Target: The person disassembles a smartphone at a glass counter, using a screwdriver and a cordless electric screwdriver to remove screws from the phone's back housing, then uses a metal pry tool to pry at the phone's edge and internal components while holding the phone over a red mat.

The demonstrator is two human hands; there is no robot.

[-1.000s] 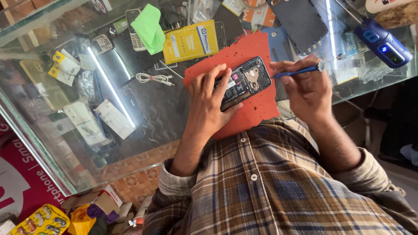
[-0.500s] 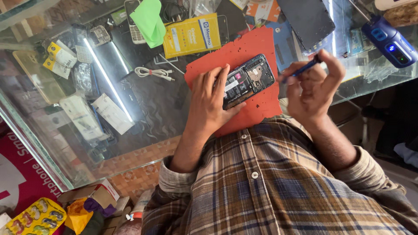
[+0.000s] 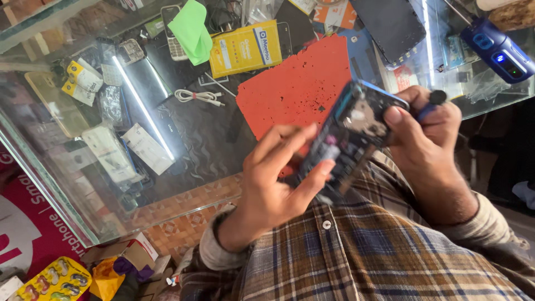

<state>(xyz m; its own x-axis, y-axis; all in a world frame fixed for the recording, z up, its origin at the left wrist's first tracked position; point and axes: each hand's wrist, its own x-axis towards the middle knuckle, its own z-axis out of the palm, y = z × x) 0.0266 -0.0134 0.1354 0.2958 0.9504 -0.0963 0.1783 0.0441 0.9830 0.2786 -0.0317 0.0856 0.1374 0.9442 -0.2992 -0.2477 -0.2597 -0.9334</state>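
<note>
An opened phone [image 3: 351, 139] with its back off and its insides showing is lifted off the counter, close to my chest and blurred. My left hand [image 3: 278, 178] grips its lower end with thumb and fingers. My right hand [image 3: 429, 128] holds the phone's upper end with the thumb on it, and also keeps a blue-handled screwdriver [image 3: 432, 106] tucked in its fingers. Behind the phone lies a red work mat [image 3: 295, 89] on the glass counter [image 3: 184, 156].
On the counter lie a yellow box [image 3: 245, 49], a green cloth [image 3: 191, 29], a white cable [image 3: 198, 96], a keypad phone [image 3: 174, 25], a dark phone screen [image 3: 393, 25] and a blue device [image 3: 499, 50]. Packets show inside the lit display case [image 3: 111, 145].
The phone lay on the red mat with my left hand pressing it and the screwdriver working on it. Both hands have now lifted it off the mat towards me.
</note>
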